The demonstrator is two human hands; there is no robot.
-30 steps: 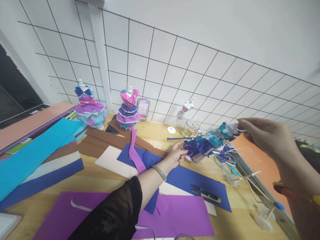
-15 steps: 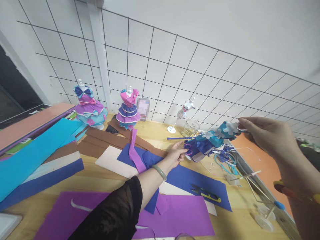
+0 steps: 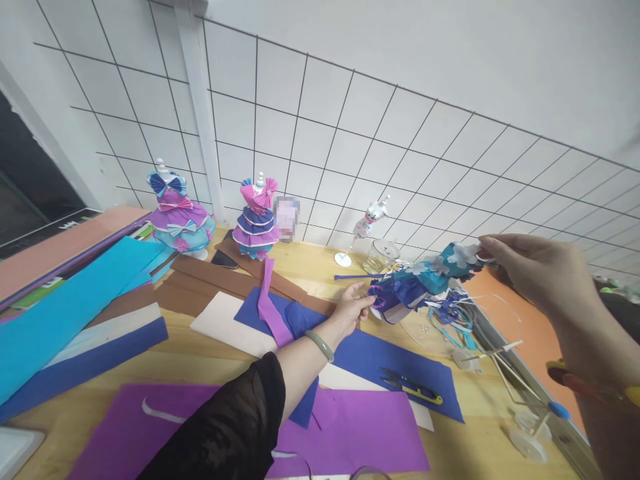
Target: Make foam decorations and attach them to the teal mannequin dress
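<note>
A small dress form in a blue and teal layered dress (image 3: 429, 277) with pale flowers is held tilted on its side above the table. At its upper right end, my right hand (image 3: 543, 277) pinches the neck between thumb and fingers. My left hand (image 3: 353, 308) grips the dark blue skirt hem, beside a purple round trim (image 3: 376, 297). Under my left forearm lie a dark blue paper sheet (image 3: 370, 353), a purple strip (image 3: 273, 310) and a large purple sheet (image 3: 350, 427). Yellow-handled thread snips (image 3: 415, 388) rest on the blue sheet.
Two dressed forms (image 3: 183, 210) (image 3: 256, 223) and a bare white form (image 3: 370, 220) stand by the gridded wall. A glass jar (image 3: 381, 255) is near. Ribbon scraps (image 3: 457, 313) and stick stands (image 3: 530, 427) lie right, coloured sheets (image 3: 75, 300) left.
My right hand and the neck end of the dress form have shifted very slightly to the right. Everything else looks the same.
</note>
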